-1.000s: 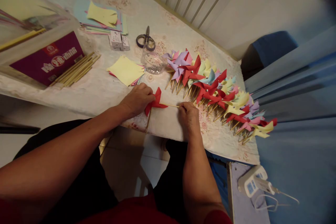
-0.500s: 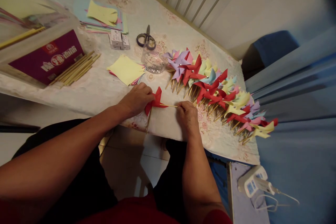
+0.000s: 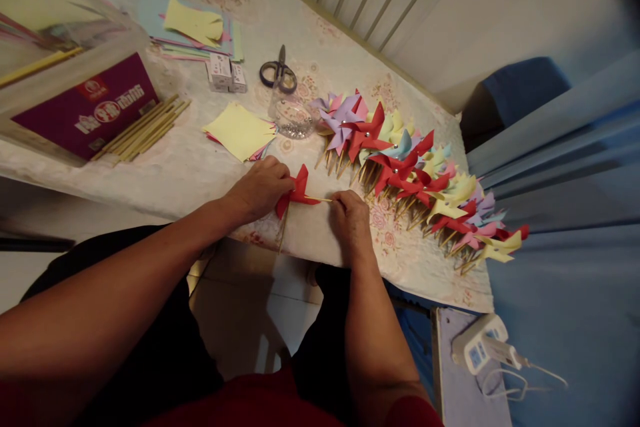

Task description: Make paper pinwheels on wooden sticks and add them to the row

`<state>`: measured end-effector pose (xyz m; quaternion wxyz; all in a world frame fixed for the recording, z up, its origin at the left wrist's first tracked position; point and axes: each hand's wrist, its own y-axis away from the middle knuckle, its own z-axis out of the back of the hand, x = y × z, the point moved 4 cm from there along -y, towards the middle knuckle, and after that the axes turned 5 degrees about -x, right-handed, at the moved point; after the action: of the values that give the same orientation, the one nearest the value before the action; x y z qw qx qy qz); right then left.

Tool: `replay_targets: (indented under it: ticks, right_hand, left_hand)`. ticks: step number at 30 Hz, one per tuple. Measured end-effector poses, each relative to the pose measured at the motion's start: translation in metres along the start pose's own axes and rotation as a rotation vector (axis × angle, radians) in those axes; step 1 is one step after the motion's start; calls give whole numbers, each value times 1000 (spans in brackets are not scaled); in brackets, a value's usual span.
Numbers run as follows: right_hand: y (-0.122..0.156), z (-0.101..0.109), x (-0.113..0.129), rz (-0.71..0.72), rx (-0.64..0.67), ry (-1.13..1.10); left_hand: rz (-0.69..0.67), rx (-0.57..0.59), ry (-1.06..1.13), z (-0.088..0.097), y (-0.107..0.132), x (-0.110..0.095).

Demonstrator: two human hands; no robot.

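1 camera, worn on the head, looks forward and steeply down past 2 forearms (image 3: 165,263), near enough that the left hand (image 3: 263,190) and right hand (image 3: 353,219) sit close to mid-view. The table (image 3: 430,267) slants across beneath, with the wall (image 3: 435,33) beyond and a curtain (image 3: 560,293) at the right.

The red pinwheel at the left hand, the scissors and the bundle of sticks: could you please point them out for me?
Red pinwheel (image 3: 299,191), head view, on the paper near its middle.
Scissors (image 3: 281,71), head view, near the pivot.
Bundle of sticks (image 3: 143,131), head view, mid-length.
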<state>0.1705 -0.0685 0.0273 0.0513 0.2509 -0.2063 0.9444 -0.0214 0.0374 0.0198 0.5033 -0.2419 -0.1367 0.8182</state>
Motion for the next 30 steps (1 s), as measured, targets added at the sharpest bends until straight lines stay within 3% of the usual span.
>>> replay_targets:
  ticks: [14, 30]
  right_hand:
    - [0, -1, 0, -18, -21, 2]
    - [0, 1, 1, -22, 19, -50]
  left_hand:
    - [1, 16, -31, 7, -2, -10]
    - [15, 9, -69, 1, -3, -11]
